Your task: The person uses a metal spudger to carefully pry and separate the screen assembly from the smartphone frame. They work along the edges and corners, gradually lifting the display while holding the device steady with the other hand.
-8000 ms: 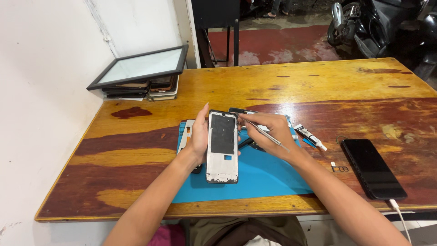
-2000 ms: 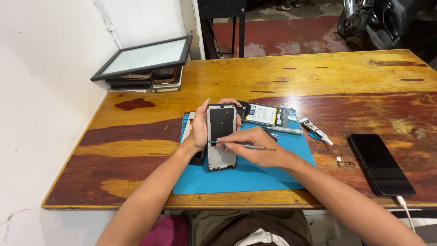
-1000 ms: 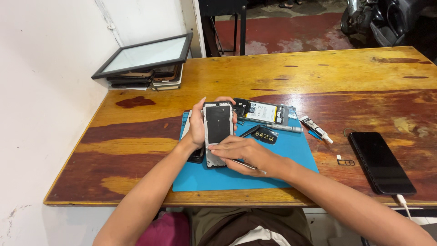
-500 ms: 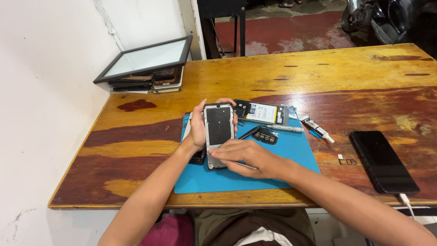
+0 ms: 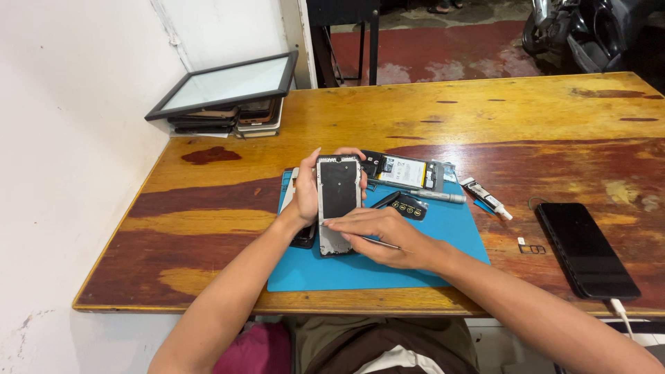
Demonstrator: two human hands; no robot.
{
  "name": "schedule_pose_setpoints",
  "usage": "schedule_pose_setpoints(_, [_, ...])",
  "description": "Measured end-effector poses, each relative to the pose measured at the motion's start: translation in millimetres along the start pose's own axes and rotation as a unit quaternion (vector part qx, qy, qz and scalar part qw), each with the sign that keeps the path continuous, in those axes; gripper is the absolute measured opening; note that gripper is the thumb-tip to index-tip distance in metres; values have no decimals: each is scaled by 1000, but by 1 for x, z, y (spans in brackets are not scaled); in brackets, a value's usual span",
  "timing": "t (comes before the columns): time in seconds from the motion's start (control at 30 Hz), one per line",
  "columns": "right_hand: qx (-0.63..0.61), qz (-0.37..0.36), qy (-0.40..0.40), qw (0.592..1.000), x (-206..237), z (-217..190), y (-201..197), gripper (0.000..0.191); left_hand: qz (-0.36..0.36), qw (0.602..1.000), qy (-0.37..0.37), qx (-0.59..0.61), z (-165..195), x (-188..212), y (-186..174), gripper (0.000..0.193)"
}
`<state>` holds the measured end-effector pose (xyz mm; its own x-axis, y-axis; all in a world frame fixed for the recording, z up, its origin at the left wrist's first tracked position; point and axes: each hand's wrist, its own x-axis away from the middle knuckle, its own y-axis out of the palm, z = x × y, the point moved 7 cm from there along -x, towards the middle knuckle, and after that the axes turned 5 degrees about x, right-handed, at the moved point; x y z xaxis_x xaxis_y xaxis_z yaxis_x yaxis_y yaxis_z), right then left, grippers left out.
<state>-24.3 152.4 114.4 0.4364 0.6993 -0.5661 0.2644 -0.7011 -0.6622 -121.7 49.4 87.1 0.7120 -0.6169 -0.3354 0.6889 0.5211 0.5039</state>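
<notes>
L hand [image 5: 307, 197] grips the white-framed opened phone body w/ dark inner panel [image 5: 339, 201] by its side, holding it just above the blue rubber work mat [image 5: 443, 228] near the front edge of the wooden worktop [image 5: 485, 111]. R hand [image 5: 377, 234] is closed on a thin metal tool [image 5: 379, 243], fingertips touching the phone's lower part. A silver-cased phone part [image 5: 409, 172] and a small glue tube [image 5: 486, 198] lie by the mat's far side. Black phone w/ cable [image 5: 586, 248] sits toward the front R corner; stacked devices under a framed screen [image 5: 225, 86] at the far L corner.

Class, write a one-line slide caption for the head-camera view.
Left hand steadies an opened phone frame over a blue mat while the right hand works its lower edge with a thin tool.
</notes>
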Motion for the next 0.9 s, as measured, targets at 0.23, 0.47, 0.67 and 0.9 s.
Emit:
schedule_pose_setpoints(0.23, [-16,21,40,999,1,9,2,34,8,1000,0,-1,-2,-1,0,72])
schedule_pose_setpoints(0.47, [-58,1,116,992,4,26,5,32,19,1000,-6,-7,-3,-2,-1,72])
schedule_pose_setpoints(0.67, [-76,12,132,988,5,30,3,29,30,999,-7,-22,-2,-3,-2,71])
schedule_pose_setpoints(0.9, [-117,3,145,982,6,35,-1,27,67,997,-25,-41,-4,-4,-5,71])
